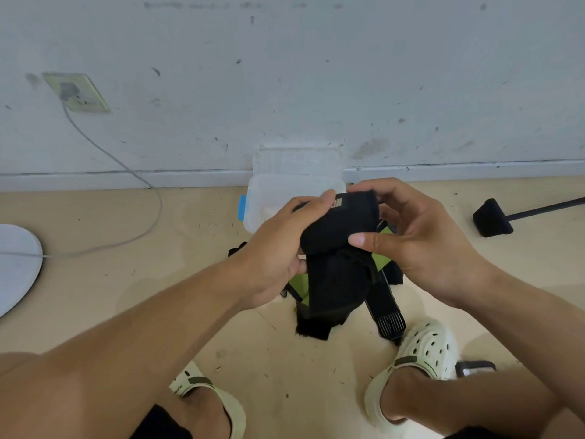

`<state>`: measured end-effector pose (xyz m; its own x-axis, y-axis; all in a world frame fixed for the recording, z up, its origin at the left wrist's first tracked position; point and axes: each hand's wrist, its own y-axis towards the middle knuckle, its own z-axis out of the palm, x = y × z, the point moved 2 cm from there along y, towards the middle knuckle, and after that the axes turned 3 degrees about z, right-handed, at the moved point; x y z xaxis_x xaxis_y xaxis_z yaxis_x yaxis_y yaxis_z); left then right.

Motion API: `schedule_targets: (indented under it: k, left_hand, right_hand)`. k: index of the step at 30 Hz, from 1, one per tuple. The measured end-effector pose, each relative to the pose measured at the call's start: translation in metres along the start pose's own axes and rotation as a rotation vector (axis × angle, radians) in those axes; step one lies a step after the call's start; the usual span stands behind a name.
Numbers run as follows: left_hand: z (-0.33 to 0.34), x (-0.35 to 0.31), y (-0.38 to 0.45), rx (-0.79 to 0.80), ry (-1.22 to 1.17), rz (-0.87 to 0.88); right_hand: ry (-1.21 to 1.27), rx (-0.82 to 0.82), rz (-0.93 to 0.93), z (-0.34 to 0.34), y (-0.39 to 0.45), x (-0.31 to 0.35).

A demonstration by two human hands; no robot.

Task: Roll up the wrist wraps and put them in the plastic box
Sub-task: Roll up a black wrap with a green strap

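Note:
A black wrist wrap (340,223) is partly rolled between my hands, above the floor. Its loose tail (332,289) hangs down from the roll. My left hand (278,248) grips the roll from the left, thumb on top. My right hand (421,236) holds it from the right, thumb pressed on the front. The clear plastic box (269,198) with a blue latch stands open on the floor just behind the hands, its lid leaning on the wall. More wraps, black and lime green (384,296), lie on the floor under my hands, partly hidden.
A white wall with a socket and grey cable (95,147) is behind. A white round base (15,264) sits at the left edge. A black stand foot (492,217) lies at the right. My feet in pale clogs (424,350) are planted near the wraps.

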<state>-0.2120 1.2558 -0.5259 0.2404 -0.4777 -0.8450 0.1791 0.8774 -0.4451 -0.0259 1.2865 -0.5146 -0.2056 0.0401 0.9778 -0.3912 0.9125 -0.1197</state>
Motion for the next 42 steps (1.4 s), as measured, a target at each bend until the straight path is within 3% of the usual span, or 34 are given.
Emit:
schedule_targets:
  k: [7,13,24,30,35,42]
  left_hand:
    - [-0.003,0.001,0.002,-0.064,-0.031,0.029]
    - [-0.009,-0.002,0.002,-0.071,-0.042,0.095]
    - [-0.009,0.003,-0.001,-0.042,0.113,0.230]
    - [-0.005,0.001,-0.001,-0.080,0.032,0.196]
    - [-0.002,0.001,0.000,-0.063,-0.055,0.095]
    - [-0.004,0.002,0.000,-0.065,-0.066,0.062]
  right_hand:
    - [-0.013,0.040,0.023,0.000,0.001,-0.002]
    - [0.163,0.145,0.197,0.004,0.003,0.002]
    - [0.249,0.107,0.401,0.019,-0.001,-0.011]
    - [0.259,0.067,0.283,0.015,-0.002,-0.007]
    - [0.118,-0.005,0.131,0.007,0.001,-0.001]
    - [-0.059,0.062,0.050,0.008,-0.002,-0.001]
